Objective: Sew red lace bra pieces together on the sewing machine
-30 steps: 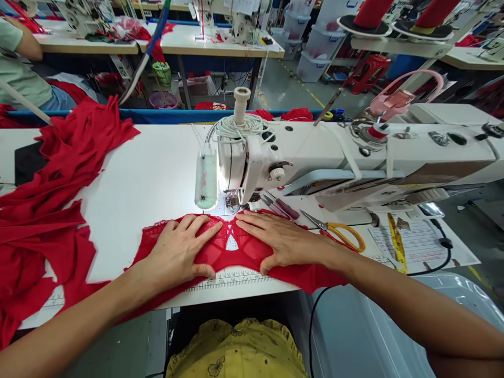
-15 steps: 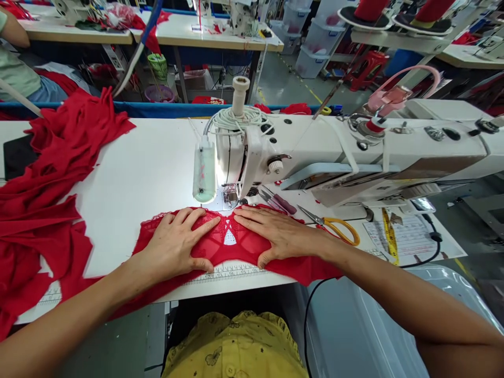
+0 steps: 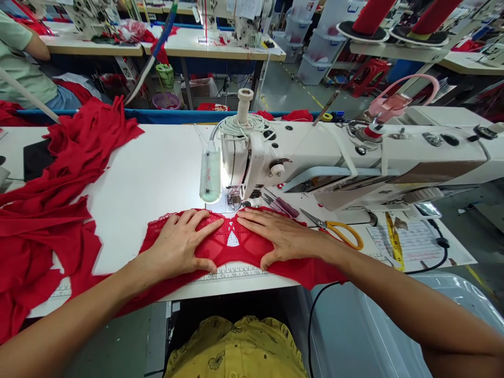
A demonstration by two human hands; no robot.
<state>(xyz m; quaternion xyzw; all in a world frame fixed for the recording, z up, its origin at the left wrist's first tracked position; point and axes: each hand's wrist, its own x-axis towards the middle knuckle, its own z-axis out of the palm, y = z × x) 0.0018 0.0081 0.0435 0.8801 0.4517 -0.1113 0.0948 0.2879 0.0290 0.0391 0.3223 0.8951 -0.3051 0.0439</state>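
The red lace piece [image 3: 242,251] lies just in front of the sewing machine [image 3: 315,152], unmoved since a moment ago. The left hand [image 3: 179,247] and right hand [image 3: 281,236] still press it flat on the white table [image 3: 149,173], fingers spread wide and gripping nothing. It is sheer mesh with a scalloped edge. Yellow-handled scissors [image 3: 342,233] lie beneath the machine's arm.

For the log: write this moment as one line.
left hand: flat on red lace piece | right hand: flat on same piece | sewing machine: behind
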